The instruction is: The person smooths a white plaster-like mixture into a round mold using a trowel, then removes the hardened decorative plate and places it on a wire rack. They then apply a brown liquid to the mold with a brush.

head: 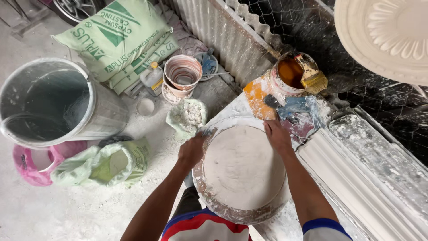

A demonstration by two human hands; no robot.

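A round mould (243,167) filled with smooth pale plaster sits in front of me on a dusty white table. My left hand (192,149) is at the mould's left rim, fingers closed on a small grey-blue scraper or rag (207,131) that touches the plaster's edge. My right hand (277,135) rests flat on the upper right rim, fingers spread, holding nothing. Just beyond the right hand lie a blue-grey cloth (296,107) and a jar of orange-brown liquid (289,73) with a yellow brush (312,73) resting in it.
On the floor to the left stand a large grey bin (53,105), green plaster sacks (118,38), an open bag of powder (107,163), stacked tubs (182,76) and a pink bucket (33,163). White cornice mouldings (356,178) lie at the right. A carved round plaster piece (388,35) hangs top right.
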